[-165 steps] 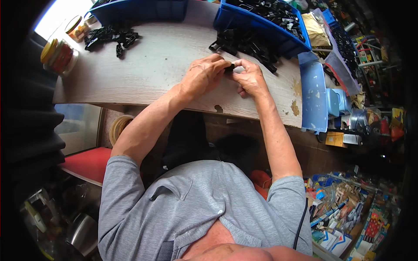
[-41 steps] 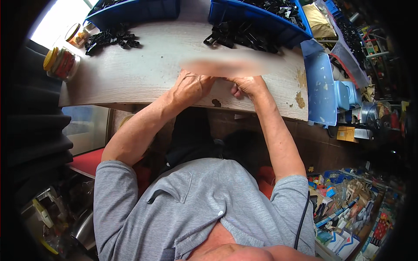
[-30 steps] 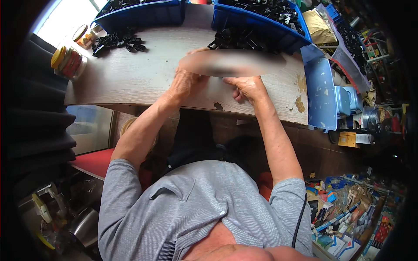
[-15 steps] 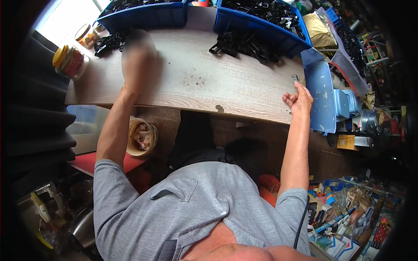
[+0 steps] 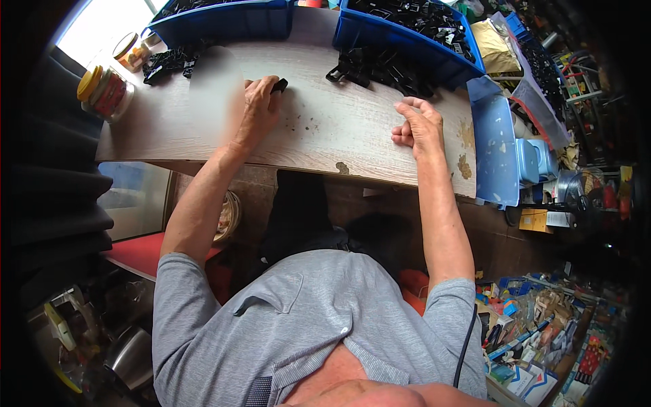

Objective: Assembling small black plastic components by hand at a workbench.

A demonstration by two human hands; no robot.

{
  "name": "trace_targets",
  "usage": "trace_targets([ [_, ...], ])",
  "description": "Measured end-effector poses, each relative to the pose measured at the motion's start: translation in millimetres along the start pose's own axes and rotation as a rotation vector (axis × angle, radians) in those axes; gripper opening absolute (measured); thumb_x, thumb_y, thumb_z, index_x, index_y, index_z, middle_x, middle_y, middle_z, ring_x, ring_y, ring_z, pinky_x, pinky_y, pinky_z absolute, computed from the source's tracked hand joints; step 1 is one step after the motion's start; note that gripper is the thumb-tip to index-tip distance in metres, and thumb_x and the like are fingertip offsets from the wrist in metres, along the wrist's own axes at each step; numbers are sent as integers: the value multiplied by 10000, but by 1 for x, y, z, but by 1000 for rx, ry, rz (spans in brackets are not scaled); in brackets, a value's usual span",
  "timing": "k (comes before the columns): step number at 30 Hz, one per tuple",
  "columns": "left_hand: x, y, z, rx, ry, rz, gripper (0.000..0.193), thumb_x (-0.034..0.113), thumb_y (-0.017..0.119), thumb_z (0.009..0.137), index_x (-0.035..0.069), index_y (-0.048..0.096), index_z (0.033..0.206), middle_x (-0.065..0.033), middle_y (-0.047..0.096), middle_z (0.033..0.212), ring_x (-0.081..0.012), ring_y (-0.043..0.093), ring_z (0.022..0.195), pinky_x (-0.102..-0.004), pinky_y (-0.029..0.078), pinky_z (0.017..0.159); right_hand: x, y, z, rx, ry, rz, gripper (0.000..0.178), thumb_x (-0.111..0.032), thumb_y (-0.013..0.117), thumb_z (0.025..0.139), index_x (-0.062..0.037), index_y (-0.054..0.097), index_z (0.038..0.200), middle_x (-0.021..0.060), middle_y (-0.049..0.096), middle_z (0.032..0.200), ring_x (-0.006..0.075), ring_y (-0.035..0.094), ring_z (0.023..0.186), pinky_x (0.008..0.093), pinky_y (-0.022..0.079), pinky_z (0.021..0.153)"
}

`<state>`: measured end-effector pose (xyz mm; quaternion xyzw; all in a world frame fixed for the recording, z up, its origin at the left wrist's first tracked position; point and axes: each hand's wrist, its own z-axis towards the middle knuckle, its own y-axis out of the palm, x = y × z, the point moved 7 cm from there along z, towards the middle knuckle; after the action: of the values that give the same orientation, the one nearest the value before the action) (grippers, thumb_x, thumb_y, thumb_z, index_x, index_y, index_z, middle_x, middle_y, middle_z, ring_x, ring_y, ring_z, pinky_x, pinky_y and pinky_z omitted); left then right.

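My left hand (image 5: 261,112) is over the left middle of the table (image 5: 319,146), its fingers closed on a small black plastic part (image 5: 280,85) that sticks out past the fingertips. Over the right part of the table is my right hand (image 5: 423,127), with its fingers loosely bent and apart and nothing visible in them. A pile of black parts (image 5: 383,71) lies on the table beyond it. Another heap of black parts (image 5: 166,64) is at the far left, partly hidden by a blurred patch.
Two blue bins, the left one (image 5: 224,26) and the right one (image 5: 407,44), stand at the back, filled with black parts. A light blue bin (image 5: 497,149) adjoins the table's right end. A yellow-lidded jar (image 5: 107,95) stands at the left edge. Below the table is a bucket (image 5: 229,216).
My left hand has moved right from the left heap with a black part. My right hand has come left from the table's right end; the small part at its fingertips is no longer seen.
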<state>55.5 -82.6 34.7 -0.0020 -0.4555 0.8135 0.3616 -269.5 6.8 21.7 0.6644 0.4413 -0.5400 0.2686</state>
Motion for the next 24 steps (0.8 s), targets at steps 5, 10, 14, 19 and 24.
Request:
trace_targets([
  [5,7,-2,-2,-33,18,51,333,112,699,889,101,667,1220,-107,732,963,-287,691,889,-412,553,805,-11,40,12,-10,1,-155,471,-178,800,875,-18,627,1282,14,537,538,120,592,455,271,516,396],
  [10,17,-1,0,-161,9,100,367,94,691,870,115,660,1235,-89,692,884,-262,660,832,-413,549,755,-19,59,24,-5,-69,-327,442,-182,788,881,-28,660,1275,73,647,684,107,568,450,250,465,364],
  [14,20,2,-1,-116,110,63,358,91,689,870,92,652,1227,-81,682,890,-255,650,833,-405,551,743,-26,69,24,24,-75,-428,345,-207,773,891,-65,714,1200,93,725,835,101,563,453,254,455,362],
  [19,18,4,-3,-70,144,45,322,103,700,890,73,650,1206,-94,692,960,-265,659,897,-399,558,790,-23,68,23,48,-18,-443,163,-210,738,908,-101,740,1028,45,682,749,99,567,455,254,468,372],
  [24,15,2,-4,-86,114,1,293,100,710,900,65,658,1186,-100,710,1061,-289,666,992,-397,546,861,-15,56,16,-17,75,-317,136,-184,725,921,-58,693,960,23,594,646,101,571,450,258,499,381],
])
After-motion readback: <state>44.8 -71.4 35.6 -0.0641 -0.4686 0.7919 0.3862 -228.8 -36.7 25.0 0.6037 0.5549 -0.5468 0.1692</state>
